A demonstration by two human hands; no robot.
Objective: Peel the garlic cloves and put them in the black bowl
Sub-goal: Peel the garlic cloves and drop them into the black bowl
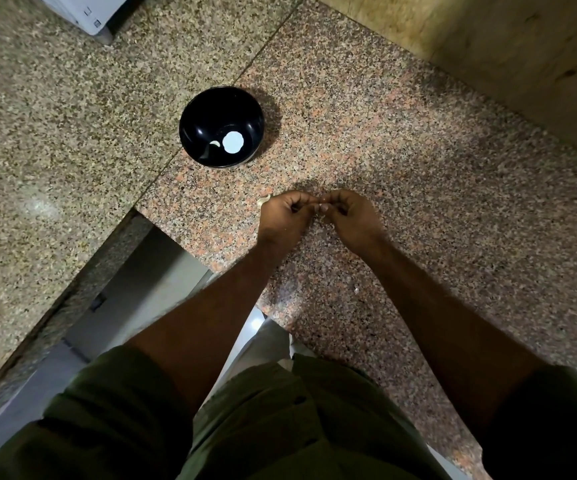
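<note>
A garlic clove [319, 206] is pinched between the two hands, though only a pale sliver of it is seen where the fingertips meet, so how much skin is left on it cannot be told. The left hand [285, 216] and the right hand [349, 216] are held close together above the granite counter [418, 168], fingers of both curled in tight around the clove. A second pale piece [264, 201] (another clove or a bit of husk, too small to tell) is seen just beside the left hand. The black bowl [221, 127] stands well apart from the hands, farther back and to the left on the counter, and a small pale crescent [215, 143] lies inside it next to a round white patch [233, 142], which may only be a light's reflection.

The peeling step is judged to be in hand. A slip is the main risk: a smooth clove squeezed too hard could be shot out of the fingers and lost over the counter edge nearby. Husk could also be carried into the bowl if it clings to the fingers.
</note>
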